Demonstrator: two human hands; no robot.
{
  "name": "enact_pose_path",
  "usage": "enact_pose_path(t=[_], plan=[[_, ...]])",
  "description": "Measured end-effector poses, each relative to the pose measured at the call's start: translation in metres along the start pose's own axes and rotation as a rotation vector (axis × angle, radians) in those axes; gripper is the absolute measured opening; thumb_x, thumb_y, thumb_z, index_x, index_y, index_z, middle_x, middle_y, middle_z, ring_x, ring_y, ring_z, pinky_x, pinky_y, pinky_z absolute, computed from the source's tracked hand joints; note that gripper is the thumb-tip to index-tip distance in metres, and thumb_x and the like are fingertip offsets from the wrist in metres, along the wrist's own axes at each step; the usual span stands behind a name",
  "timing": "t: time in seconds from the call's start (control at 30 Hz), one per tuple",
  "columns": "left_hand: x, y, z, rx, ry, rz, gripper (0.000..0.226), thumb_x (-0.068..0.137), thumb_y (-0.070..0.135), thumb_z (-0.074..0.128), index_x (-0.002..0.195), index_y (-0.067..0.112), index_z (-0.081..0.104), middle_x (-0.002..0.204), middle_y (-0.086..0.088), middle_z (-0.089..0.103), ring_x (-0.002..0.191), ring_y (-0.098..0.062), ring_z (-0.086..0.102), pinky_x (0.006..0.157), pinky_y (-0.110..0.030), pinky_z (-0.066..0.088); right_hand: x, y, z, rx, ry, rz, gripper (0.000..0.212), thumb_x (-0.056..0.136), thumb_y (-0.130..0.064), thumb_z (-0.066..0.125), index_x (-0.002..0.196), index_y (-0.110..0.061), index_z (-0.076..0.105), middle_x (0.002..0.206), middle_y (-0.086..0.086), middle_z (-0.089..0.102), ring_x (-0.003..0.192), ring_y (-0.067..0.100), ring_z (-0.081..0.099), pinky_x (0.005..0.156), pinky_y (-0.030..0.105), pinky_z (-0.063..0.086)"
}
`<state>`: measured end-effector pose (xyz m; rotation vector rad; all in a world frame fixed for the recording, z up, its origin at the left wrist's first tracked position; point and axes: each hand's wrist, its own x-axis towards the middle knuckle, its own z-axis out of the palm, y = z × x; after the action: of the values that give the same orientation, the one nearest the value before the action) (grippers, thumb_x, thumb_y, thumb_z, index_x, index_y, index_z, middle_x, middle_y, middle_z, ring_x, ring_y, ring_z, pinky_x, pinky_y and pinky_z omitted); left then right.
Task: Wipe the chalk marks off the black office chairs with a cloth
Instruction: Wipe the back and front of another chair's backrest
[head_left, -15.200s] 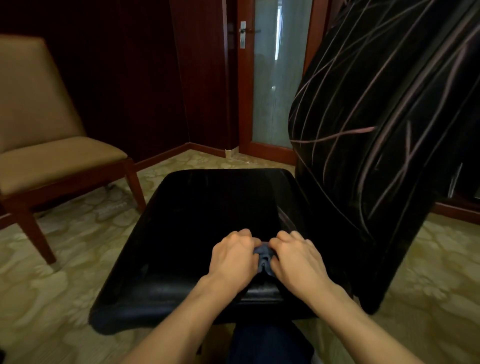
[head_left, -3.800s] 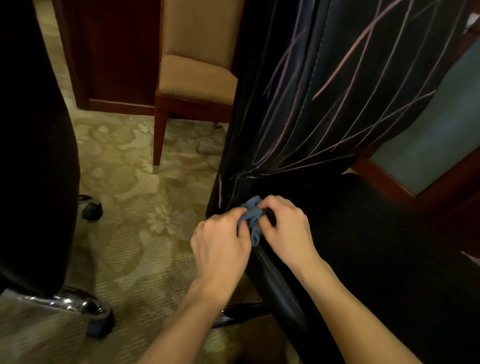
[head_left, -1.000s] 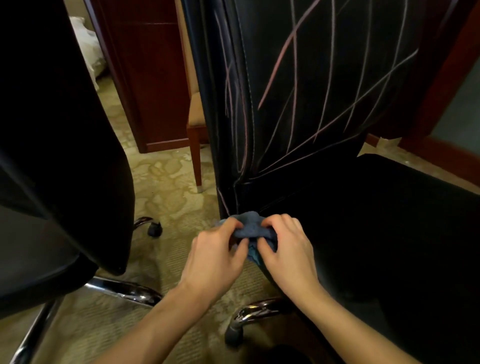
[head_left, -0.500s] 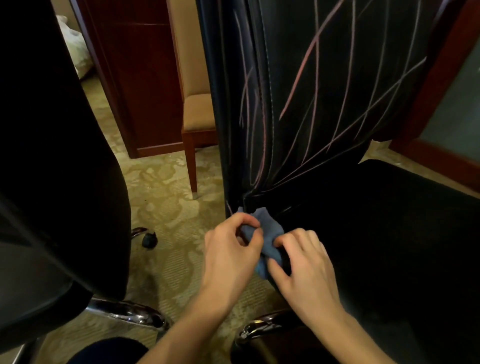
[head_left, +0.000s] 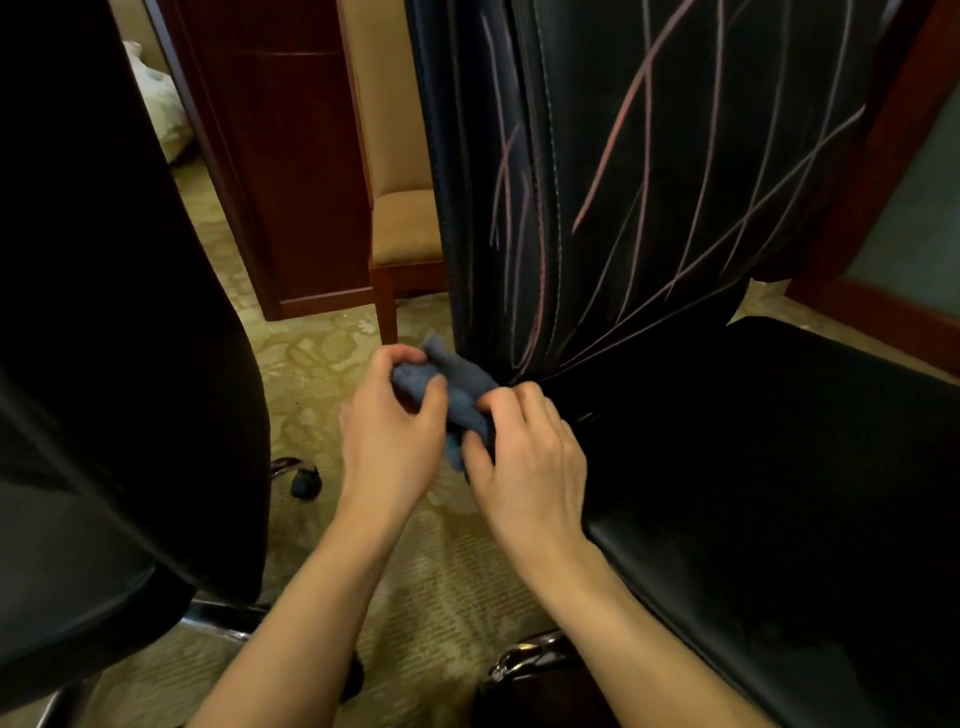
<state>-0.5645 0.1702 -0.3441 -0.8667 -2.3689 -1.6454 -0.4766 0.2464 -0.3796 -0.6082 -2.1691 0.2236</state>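
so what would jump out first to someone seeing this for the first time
The pink chalk lines fanned across the black backrest at upper centre and right catch the eye first. Just below, at the backrest's lower left corner, the left hand and right hand both grip a bunched blue cloth. A second black chair looms dark along the left edge.
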Motion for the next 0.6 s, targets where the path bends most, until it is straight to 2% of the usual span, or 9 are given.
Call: enact_pose_path(t=[0.1,0.2,0.27,0.33,0.47,0.53,0.6], plan=[[0.003,-0.006,0.009,0.024,-0.097,-0.089,0.020,0.091,0.017,0.065,0.105,0.028,0.055,0.089,0.015,0.061,0.089,-0.015,0.063,0.073,-0.027,0.048,-0.009,0.012,0.005,-0.039,-0.033,-0.002,0.028,0.075,-0.024,0.076,0.096,-0.014,0.060,0.089,0.003,0.055,0.077,0.024,0.062,0.056,0.033,0.047],[-0.002,-0.007,0.013,0.102,-0.122,-0.069,0.021,0.091,0.018,0.065,0.105,0.028,0.053,0.091,0.010,0.061,0.095,-0.021,0.061,0.083,-0.037,0.050,-0.014,0.023,0.009,-0.072,-0.060,0.021,0.031,0.072,-0.026,0.080,0.094,-0.015,0.061,0.088,0.002,0.054,0.071,0.021,0.063,0.049,0.026,0.036],[-0.004,-0.009,0.016,0.085,-0.094,-0.061,0.020,0.091,0.018,0.065,0.103,0.028,0.053,0.088,0.011,0.061,0.091,-0.018,0.061,0.078,-0.031,0.048,-0.010,0.027,0.011,-0.086,-0.078,0.052,0.032,0.073,-0.028,0.080,0.095,-0.016,0.059,0.090,0.002,0.053,0.068,0.022,0.063,0.049,0.026,0.031],[-0.009,-0.014,0.021,0.071,-0.065,-0.055,0.018,0.091,0.020,0.067,0.101,0.026,0.053,0.085,0.013,0.060,0.086,-0.014,0.059,0.073,-0.026,0.042,-0.005,0.029,0.011,-0.080,-0.122,0.089,0.029,0.079,-0.028,0.076,0.098,-0.017,0.059,0.094,0.002,0.054,0.072,0.025,0.064,0.051,0.029,0.035],[-0.024,-0.028,0.036,0.039,-0.124,-0.228,0.018,0.088,0.028,0.071,0.094,0.028,0.054,0.090,0.005,0.064,0.096,-0.024,0.061,0.087,-0.044,0.051,-0.003,0.032,0.008,-0.102,-0.278,0.195,0.021,0.093,-0.029,0.062,0.111,-0.019,0.057,0.113,0.000,0.054,0.094,0.027,0.065,0.069,0.036,0.045],[-0.027,-0.036,0.042,-0.064,-0.128,-0.318,0.020,0.080,0.042,0.071,0.088,0.034,0.054,0.087,0.001,0.068,0.090,-0.025,0.066,0.086,-0.052,0.054,0.000,0.033,0.005,-0.093,-0.300,0.213,0.020,0.094,-0.029,0.060,0.112,-0.020,0.056,0.116,-0.001,0.053,0.095,0.028,0.065,0.072,0.037,0.047],[-0.027,-0.039,0.044,-0.151,-0.096,-0.347,0.024,0.072,0.051,0.069,0.087,0.039,0.056,0.085,0.000,0.071,0.084,-0.022,0.069,0.082,-0.053,0.056,0.002,0.032,0.003,-0.105,-0.314,0.187,0.023,0.094,-0.029,0.060,0.114,-0.019,0.055,0.117,0.001,0.052,0.091,0.030,0.065,0.069,0.038,0.046]])
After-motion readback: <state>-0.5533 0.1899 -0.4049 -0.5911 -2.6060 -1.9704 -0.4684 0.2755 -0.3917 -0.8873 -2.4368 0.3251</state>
